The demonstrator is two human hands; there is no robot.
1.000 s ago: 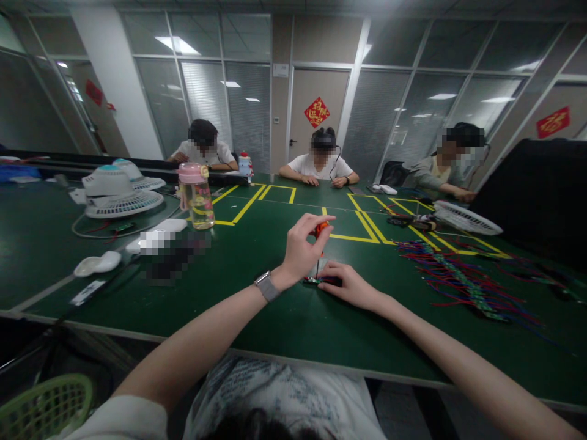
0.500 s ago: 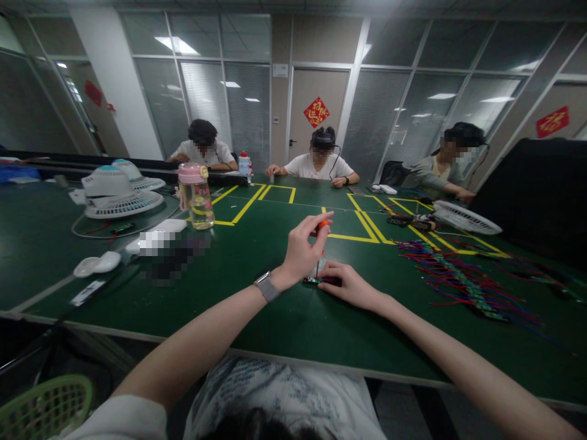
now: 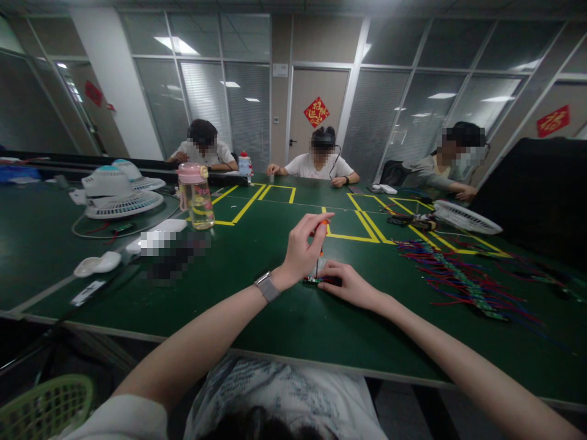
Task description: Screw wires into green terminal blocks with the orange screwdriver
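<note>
One orange-handled screwdriver (image 3: 321, 249) stands in the left hand's (image 3: 303, 245) clasp, tip down at a small green board (image 3: 312, 280), back from the worktop's (image 3: 257, 321) near edge; the right hand (image 3: 347, 286) touches the board, gripping or not I can't tell

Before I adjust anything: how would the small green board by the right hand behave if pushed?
The board looks flat, so it would likely slide rather than roll. Being small, it is probably light. The orange screwdriver, tip down at it, may hinder sliding.

There are three co-workers (image 3: 314, 166) – one screwdriver (image 3: 321, 249), one green basket (image 3: 68, 381)
</note>
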